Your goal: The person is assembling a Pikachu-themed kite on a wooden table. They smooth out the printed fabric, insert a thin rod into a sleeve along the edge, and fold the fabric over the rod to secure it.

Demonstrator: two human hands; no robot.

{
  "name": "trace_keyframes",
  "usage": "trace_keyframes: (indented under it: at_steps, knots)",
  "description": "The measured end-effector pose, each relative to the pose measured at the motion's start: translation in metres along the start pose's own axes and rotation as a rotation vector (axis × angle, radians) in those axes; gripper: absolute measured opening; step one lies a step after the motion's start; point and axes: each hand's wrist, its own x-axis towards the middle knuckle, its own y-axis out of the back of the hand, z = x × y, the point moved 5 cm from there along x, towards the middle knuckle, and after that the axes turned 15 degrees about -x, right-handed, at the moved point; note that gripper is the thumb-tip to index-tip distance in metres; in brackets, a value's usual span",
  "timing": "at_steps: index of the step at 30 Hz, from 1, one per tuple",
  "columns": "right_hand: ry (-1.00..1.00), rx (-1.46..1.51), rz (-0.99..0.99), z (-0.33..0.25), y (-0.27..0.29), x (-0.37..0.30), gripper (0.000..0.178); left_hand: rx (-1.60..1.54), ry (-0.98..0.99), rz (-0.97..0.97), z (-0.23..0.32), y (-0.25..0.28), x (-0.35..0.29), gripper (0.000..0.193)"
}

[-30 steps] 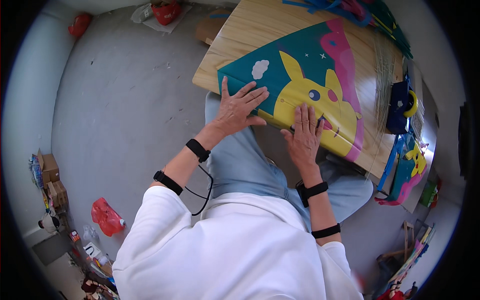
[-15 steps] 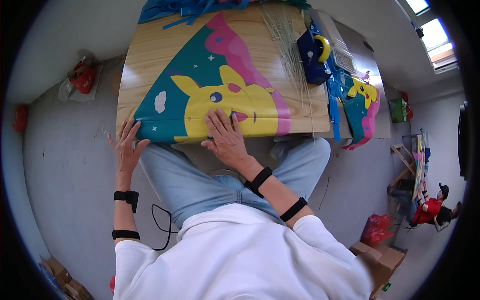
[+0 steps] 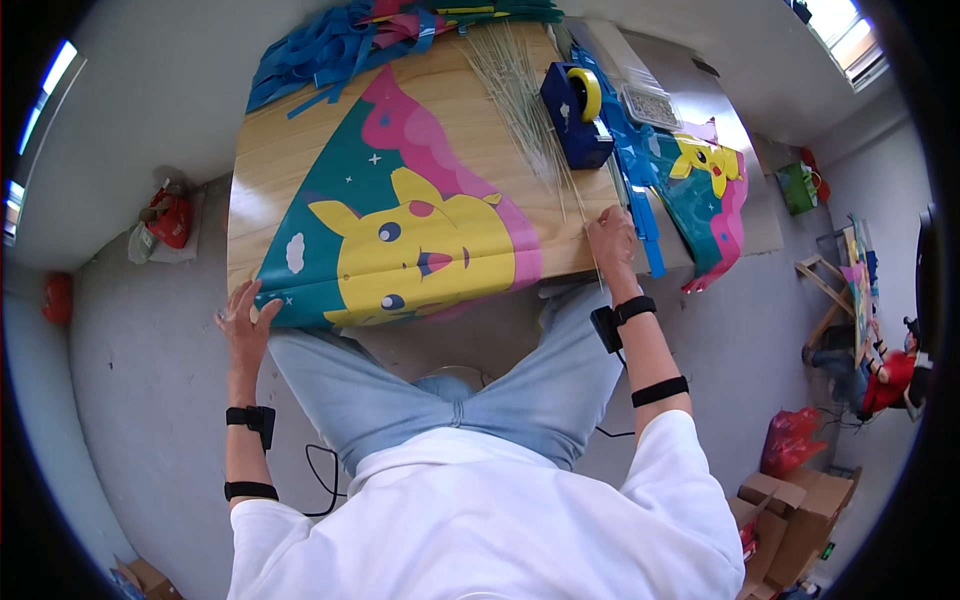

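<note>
A triangular printed kite sheet (image 3: 400,225), teal and pink with a yellow cartoon animal, lies on the wooden table. A crease runs across its near part, and its near edge hangs slightly over the table edge. My left hand (image 3: 248,315) rests at the sheet's left corner, fingers spread. At the table's right front corner, my right hand (image 3: 612,243) has its fingers pinched around the near end of a thin pale stick. More thin sticks (image 3: 515,100) lie in a loose bundle stretching toward the far edge.
A blue tape dispenser (image 3: 578,125) with yellow tape stands right of the sticks. Blue strips (image 3: 320,50) are heaped at the far left. Beyond the dispenser are a small clear box (image 3: 650,106) and another printed sheet (image 3: 712,205). Cardboard boxes (image 3: 800,510) sit on the floor at right.
My right hand has left the middle of the sheet and moved right to the sticks, closing on one. My left hand stays at the corner. The view has shifted slightly right.
</note>
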Motion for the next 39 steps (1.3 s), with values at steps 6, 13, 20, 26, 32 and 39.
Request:
trace_keyframes:
  at_steps: [6, 13, 20, 26, 32, 39]
  knots:
    - [0.143, -0.119, 0.117, -0.043, -0.036, 0.026, 0.024, 0.047, -0.044, -0.058, 0.034, -0.002, -0.012, 0.049]
    - [0.261, -0.043, 0.129, -0.092, -0.043, 0.034, 0.019, 0.025, -0.105, -0.095, 0.046, -0.009, -0.022, 0.047]
    - [0.277, -0.033, 0.092, -0.101, -0.027, 0.027, 0.022, -0.033, -0.119, -0.066, 0.046, -0.011, -0.025, 0.042]
    - [0.077, -0.085, -0.064, -0.085, -0.025, 0.014, 0.018, -0.054, -0.092, -0.084, 0.053, -0.009, -0.026, 0.035]
    - [0.183, -0.172, -0.027, -0.131, 0.017, 0.049, 0.043, -0.029, -0.091, -0.076, 0.067, -0.005, -0.025, 0.034]
    - [0.265, -0.158, 0.056, -0.170, -0.059, 0.101, 0.058, -0.118, -0.116, -0.100, 0.068, -0.007, -0.022, 0.035]
